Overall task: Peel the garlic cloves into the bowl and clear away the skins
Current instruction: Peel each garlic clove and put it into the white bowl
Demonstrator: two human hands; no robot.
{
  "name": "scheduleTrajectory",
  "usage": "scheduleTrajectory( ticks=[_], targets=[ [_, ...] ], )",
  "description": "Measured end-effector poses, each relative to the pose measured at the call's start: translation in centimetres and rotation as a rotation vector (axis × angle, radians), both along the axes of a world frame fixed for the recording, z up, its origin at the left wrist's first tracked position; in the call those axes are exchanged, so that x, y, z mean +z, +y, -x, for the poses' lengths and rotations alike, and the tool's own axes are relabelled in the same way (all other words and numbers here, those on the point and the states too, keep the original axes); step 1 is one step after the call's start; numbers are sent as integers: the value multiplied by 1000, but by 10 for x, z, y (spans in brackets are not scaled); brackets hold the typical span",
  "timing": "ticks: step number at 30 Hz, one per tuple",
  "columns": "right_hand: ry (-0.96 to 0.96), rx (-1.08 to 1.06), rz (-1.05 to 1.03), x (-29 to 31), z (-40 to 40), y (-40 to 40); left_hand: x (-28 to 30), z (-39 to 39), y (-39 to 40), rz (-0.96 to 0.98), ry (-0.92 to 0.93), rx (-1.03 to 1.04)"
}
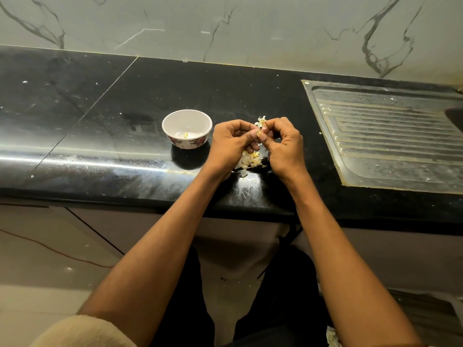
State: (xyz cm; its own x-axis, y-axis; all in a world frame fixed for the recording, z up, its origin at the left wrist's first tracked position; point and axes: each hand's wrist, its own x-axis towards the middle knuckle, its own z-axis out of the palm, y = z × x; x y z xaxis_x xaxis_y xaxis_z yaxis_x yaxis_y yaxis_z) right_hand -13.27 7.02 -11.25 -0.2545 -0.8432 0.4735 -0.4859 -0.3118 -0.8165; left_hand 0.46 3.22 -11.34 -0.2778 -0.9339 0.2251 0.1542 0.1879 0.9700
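Note:
A small white bowl (186, 120) with a flower pattern stands on the black counter (100, 116), and one peeled garlic clove (185, 135) lies inside it. Just right of the bowl, my left hand (230, 144) and my right hand (283, 144) meet above the counter, fingers curled. Together they pinch a garlic clove (260, 126) with papery skin sticking up from it; most of the clove is hidden by my fingertips. A heap of pale garlic skins (251, 159) lies on the counter beneath my hands.
A steel sink drainboard (388, 136) is set into the counter at the right. A marble wall (225, 26) runs behind. The counter's front edge is near my forearms. A scrap of skin (332, 336) lies on the floor at the lower right.

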Motion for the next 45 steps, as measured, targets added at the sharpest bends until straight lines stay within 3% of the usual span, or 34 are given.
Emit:
scheduleTrajectory(
  ticks=[13, 30, 45],
  targets=[
    [25, -32, 1, 4, -2, 2, 0, 0, 3, -9, -75, 9],
    [6, 14, 0, 5, -2, 4, 3, 3, 9, -24, -36, 157],
    [-6, 50, 7, 4, -1, 5, 3, -5, 2, -93, 116, 14]
  ],
)
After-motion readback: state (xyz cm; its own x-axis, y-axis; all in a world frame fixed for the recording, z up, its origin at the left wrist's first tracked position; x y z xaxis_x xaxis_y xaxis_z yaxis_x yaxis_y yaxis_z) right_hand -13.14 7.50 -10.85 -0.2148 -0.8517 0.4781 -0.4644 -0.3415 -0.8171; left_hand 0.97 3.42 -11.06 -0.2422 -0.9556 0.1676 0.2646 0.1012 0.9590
